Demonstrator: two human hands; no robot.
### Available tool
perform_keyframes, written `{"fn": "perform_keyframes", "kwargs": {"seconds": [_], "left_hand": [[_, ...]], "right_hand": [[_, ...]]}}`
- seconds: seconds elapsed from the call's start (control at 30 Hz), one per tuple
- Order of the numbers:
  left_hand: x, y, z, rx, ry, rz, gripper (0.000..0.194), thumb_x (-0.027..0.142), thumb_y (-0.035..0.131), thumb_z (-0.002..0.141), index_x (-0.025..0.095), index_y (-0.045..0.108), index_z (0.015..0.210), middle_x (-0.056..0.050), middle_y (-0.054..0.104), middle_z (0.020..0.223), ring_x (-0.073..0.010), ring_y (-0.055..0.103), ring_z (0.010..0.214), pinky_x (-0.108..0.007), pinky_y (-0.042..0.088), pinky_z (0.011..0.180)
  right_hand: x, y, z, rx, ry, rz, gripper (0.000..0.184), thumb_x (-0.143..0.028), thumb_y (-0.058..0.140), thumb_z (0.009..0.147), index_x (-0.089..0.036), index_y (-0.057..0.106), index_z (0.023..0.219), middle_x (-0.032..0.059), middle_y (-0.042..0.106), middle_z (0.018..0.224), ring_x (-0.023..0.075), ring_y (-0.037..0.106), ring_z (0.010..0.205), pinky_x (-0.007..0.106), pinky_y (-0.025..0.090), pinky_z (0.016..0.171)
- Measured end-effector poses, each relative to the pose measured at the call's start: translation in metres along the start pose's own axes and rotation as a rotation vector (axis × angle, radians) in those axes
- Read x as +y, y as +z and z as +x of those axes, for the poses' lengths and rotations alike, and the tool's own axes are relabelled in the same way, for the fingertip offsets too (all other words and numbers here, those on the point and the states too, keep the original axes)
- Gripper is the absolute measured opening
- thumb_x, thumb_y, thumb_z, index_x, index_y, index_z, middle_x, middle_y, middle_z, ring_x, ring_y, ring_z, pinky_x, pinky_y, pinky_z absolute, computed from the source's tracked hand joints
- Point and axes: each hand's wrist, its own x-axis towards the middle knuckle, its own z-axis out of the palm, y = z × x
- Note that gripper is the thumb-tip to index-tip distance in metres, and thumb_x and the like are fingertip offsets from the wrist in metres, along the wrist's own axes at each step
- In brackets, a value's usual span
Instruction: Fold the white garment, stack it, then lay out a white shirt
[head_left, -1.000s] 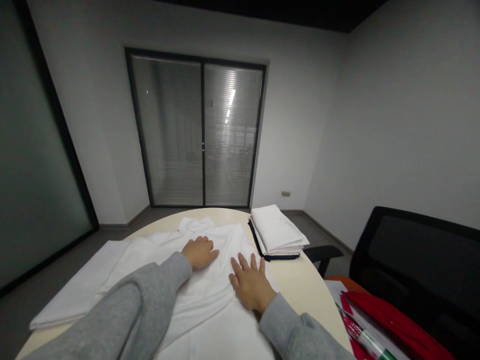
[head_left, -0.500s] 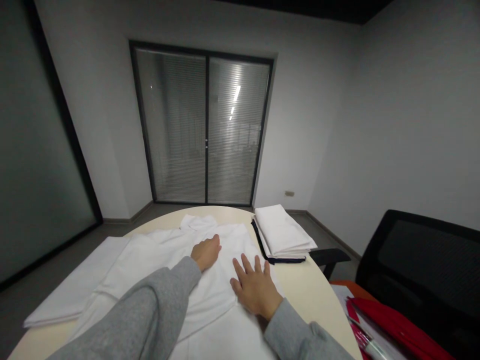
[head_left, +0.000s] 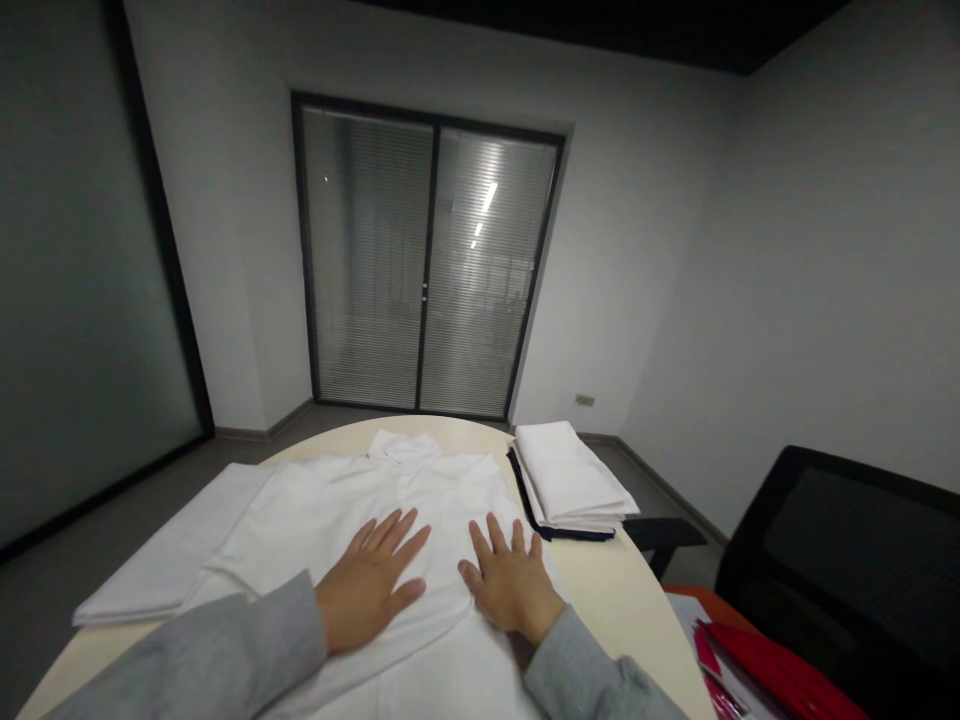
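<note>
A white collared shirt (head_left: 322,505) lies spread flat on a round beige table (head_left: 607,580), collar at the far side. My left hand (head_left: 369,586) rests flat on the shirt's middle, fingers spread and holding nothing. My right hand (head_left: 508,583) lies flat beside it on the shirt's right half, fingers also spread. Both arms wear grey sleeves.
A stack of folded white garments (head_left: 568,476) with a dark edge sits at the table's far right. A folded white cloth (head_left: 161,555) lies at the left. A black office chair (head_left: 840,560) stands to the right, with red folders (head_left: 765,665) near it. Glass doors with blinds (head_left: 427,270) are ahead.
My left hand has drawn back from the shirt's upper part towards me and now lies flat with fingers spread. My right hand has stayed in place.
</note>
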Motion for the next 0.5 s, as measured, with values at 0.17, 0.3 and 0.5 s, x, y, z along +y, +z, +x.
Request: {"fn": "perform_keyframes", "kwargs": {"seconds": [0.17,0.3,0.5], "left_hand": [[-0.032,-0.01,-0.091,0.036,0.037,0.009,0.057,0.057,0.045,0.104,0.05,0.031,0.159,0.005,0.034,0.166,-0.0295,0.038,0.152,-0.053,0.035,0.124],[-0.052,-0.02,-0.128,0.083,0.013,0.057,0.058,0.053,0.048,0.104,0.05,0.03,0.159,0.006,0.037,0.164,-0.0288,0.043,0.149,-0.051,0.04,0.122],[-0.063,-0.025,-0.16,0.143,-0.06,0.032,0.055,0.052,0.054,0.1,0.052,0.041,0.154,0.008,0.041,0.16,-0.0306,0.047,0.146,-0.051,0.045,0.118]], "right_hand": [[0.001,0.005,0.004,-0.004,0.005,-0.028,0.073,-0.063,0.031,0.103,-0.026,0.024,0.166,0.0113,0.016,0.173,0.0521,0.015,0.155,0.077,0.012,0.116],[-0.004,0.003,0.004,-0.013,0.016,-0.082,0.073,-0.061,0.029,0.104,-0.024,0.022,0.167,0.0104,0.016,0.173,0.0526,0.015,0.154,0.075,0.014,0.117],[-0.013,-0.013,0.005,-0.068,0.058,-0.143,0.077,-0.057,0.037,0.1,-0.013,0.032,0.164,0.0165,0.025,0.17,0.052,0.031,0.15,0.07,0.029,0.114]]}}
